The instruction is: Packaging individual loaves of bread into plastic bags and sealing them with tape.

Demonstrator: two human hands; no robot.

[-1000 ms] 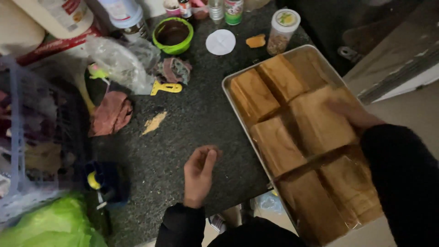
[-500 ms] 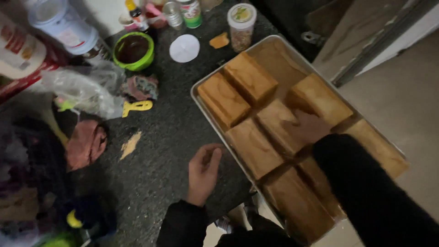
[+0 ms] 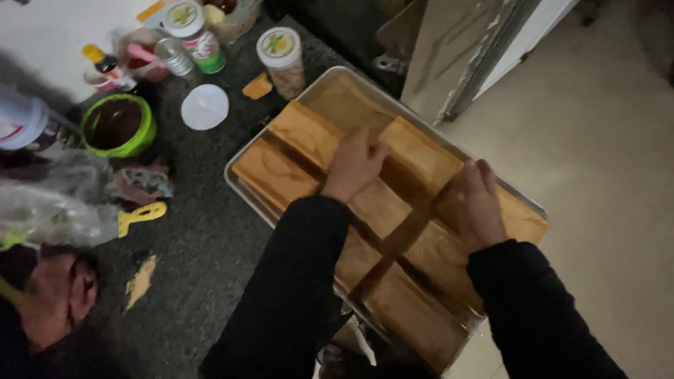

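A metal baking tray [image 3: 330, 83] lies on the dark counter, its right end hanging past the counter edge. Several golden-brown toast slices [image 3: 298, 133] fill it in two rows. My left hand [image 3: 354, 167] rests palm down on the slices near the tray's middle, fingers pointing away from me. My right hand [image 3: 477, 203] lies flat on the slices toward the tray's right side. Neither hand visibly grips anything. Both arms wear black sleeves, which cover the nearer slices.
Left of the tray stand a green bowl [image 3: 118, 125] with dark spread, a round white lid [image 3: 205, 107], two lidded jars [image 3: 281, 60], a small can, a yellow-handled tool [image 3: 140, 216] and crumpled plastic bags [image 3: 49, 210]. Beige floor [image 3: 604, 175] lies to the right.
My left hand has moved from the bare counter onto the toast in the tray. My right hand stays on the slices. The view has shifted, and the tray now sits more centrally.
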